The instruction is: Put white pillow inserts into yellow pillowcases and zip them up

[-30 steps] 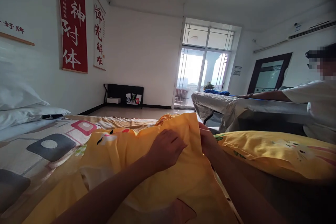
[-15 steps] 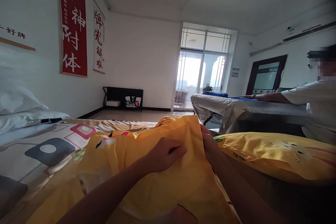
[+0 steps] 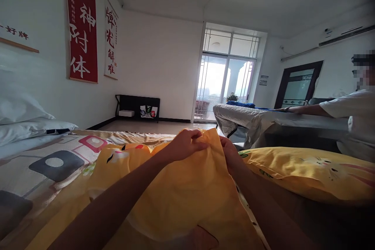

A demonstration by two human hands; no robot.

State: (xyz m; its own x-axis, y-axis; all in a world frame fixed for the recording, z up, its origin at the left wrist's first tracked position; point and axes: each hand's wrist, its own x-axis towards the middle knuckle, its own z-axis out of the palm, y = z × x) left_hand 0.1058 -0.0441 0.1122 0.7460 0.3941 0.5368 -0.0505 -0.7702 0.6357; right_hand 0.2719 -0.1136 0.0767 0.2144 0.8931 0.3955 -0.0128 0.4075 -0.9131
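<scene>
A yellow pillowcase [image 3: 181,191] with a cartoon print lies across my lap on the bed. My left hand [image 3: 184,143] pinches its far top edge between fingers and thumb. My right hand [image 3: 230,152] grips the same cloth at its right edge, partly hidden behind the fold. A second yellow pillow [image 3: 307,170] with a cartoon face lies to the right of my right arm.
The patterned bedsheet [image 3: 55,162] spreads to the left, with white pillows [image 3: 26,119] by the wall. Another person in a white shirt [image 3: 354,119] leans over a grey-covered bed [image 3: 263,119] at the right. Glass balcony doors [image 3: 224,82] stand at the back.
My left hand has moved up from the flat of the pillowcase to its top edge and pinched it. My right hand has stayed at the right edge.
</scene>
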